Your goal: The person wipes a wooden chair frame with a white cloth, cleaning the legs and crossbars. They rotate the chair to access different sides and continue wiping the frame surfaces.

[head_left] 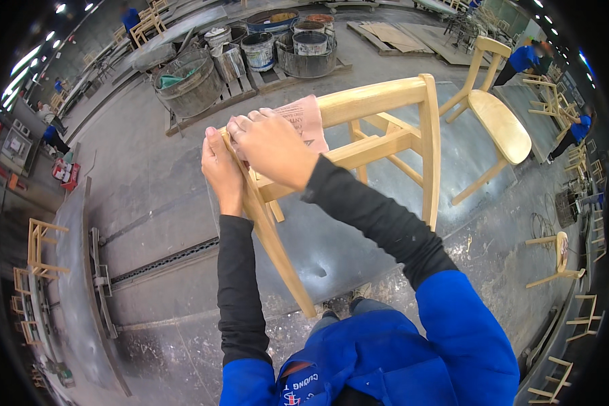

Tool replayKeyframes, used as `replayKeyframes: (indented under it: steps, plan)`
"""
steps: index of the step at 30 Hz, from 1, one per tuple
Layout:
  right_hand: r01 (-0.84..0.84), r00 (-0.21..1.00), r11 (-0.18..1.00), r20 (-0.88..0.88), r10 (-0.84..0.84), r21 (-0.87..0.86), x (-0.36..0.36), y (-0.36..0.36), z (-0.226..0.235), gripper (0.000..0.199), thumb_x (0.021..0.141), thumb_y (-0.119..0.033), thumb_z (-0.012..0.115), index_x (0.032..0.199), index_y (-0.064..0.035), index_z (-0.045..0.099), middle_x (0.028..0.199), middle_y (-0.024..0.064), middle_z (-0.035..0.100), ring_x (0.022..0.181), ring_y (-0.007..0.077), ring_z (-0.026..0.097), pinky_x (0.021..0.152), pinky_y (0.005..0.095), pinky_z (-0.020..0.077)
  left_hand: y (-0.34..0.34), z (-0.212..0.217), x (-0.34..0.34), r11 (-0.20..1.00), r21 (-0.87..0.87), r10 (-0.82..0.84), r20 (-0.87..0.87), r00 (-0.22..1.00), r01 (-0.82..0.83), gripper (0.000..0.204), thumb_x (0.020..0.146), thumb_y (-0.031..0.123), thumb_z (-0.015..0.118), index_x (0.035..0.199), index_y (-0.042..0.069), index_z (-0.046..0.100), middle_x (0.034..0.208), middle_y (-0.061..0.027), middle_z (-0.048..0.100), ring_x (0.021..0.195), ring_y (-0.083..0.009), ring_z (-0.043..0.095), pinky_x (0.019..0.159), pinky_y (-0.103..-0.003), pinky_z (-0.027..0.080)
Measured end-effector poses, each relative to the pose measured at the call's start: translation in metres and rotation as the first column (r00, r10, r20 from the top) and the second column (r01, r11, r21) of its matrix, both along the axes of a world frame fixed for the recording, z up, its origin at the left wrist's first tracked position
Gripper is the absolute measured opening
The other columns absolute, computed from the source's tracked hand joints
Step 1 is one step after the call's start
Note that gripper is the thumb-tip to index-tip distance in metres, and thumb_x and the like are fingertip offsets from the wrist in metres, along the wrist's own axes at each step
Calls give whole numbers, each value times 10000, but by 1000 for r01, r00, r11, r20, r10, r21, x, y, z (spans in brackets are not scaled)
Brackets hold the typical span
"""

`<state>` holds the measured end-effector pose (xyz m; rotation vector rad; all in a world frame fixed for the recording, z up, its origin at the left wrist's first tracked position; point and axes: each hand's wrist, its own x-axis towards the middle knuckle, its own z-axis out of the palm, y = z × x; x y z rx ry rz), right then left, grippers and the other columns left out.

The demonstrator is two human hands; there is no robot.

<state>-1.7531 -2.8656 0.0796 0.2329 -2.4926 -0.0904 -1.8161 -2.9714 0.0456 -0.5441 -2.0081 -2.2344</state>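
A pale wooden chair frame point(375, 97) stands tilted in front of me, its curved top rail at the far side and its legs pointing various ways. My left hand point(223, 172) is closed around the frame's left post near the upper corner. Over the same corner lies my right hand point(274, 145), fingers curled and pressing a pinkish sheet of sandpaper point(309, 120) to the wood. The sheet's loose part, with dark print, sticks out along the rail. My right fingertips are partly hidden behind the hand and post.
To the right stands a finished-looking wooden chair point(499, 125) on a metal sheet. Buckets point(258, 51) and a large tub point(188, 84) sit on pallets at the back. A chain track point(166, 260) crosses the floor at left. Co-workers in blue point(521, 59) are farther off.
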Motion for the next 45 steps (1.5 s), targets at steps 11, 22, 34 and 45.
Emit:
replayKeyframes:
  steps: [11,22,34,45]
  plan:
    - [573,818,790,-85,-569,218,103,153,17,484,805,-77,540,1278,-173,575,995,51,636,939,241,602,794,359,433,8,-2,-8,998,7,-55,37,998,54,558,980,518,397,923,0,596,705,-55,583,517,-121,562,452,-250,467]
    - [647,754,753,-247,-608,122,84,116,-19,596,769,-99,549,1357,-180,488,1296,63,514,1190,263,465,1022,475,347,17,-7,-24,992,4,-129,52,990,129,558,979,543,370,960,23,572,691,-60,591,494,-122,563,462,-253,470]
    - [252,941,944,-172,-290,-213,28,-5,-47,634,797,-83,522,1416,-39,389,1457,174,388,1359,370,335,1127,564,195,24,-7,-31,997,-42,-71,-85,994,68,559,968,553,401,954,18,565,752,-78,609,561,-142,594,516,-275,493]
    - [493,566,524,-202,-800,-695,164,111,-139,506,899,36,420,1401,30,359,1421,237,399,1321,361,386,1098,427,300,31,-8,-27,956,-206,161,-225,961,-208,621,859,595,596,1009,-7,556,813,-95,604,623,-153,597,583,-284,480]
